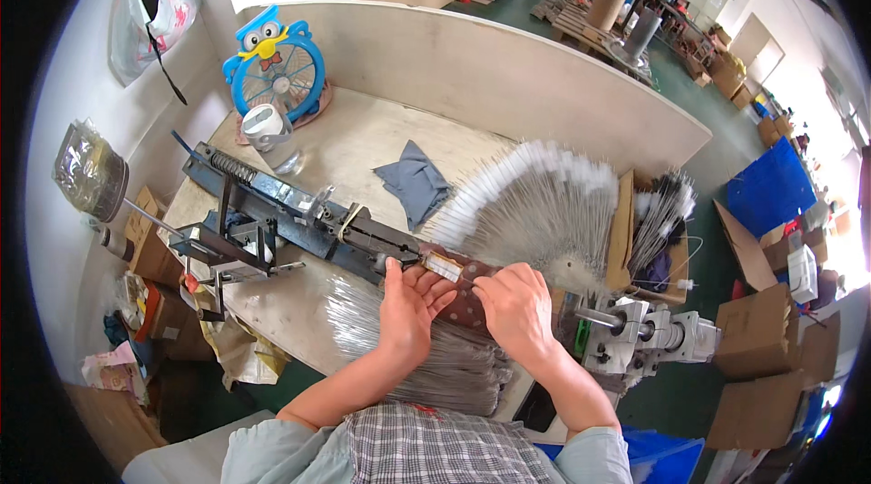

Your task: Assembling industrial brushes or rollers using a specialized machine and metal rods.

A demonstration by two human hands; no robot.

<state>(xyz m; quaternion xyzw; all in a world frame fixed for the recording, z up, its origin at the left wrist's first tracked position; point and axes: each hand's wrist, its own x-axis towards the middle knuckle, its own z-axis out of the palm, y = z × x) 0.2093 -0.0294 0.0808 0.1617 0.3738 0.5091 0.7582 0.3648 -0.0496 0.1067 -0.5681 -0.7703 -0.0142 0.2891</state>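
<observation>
My left hand [408,307] and my right hand [515,304] meet over a small brown perforated block [464,292] at the end of a long dark metal machine [290,216] lying across the wooden table [363,135]. Both hands pinch thin wire pieces at that block. A bundle of thin grey wires [445,366] lies under my wrists at the table's near edge. Beyond my right hand a fan of wire brushes with white tips [535,203] spreads over the table.
A blue owl-shaped fan [275,62] and a clear bottle [269,135] stand at the back left. A grey cloth [415,183] lies mid-table. A metal motor unit [640,334] sits at right, beside cardboard boxes [758,330]. More brushes [662,212] fill a cardboard tray.
</observation>
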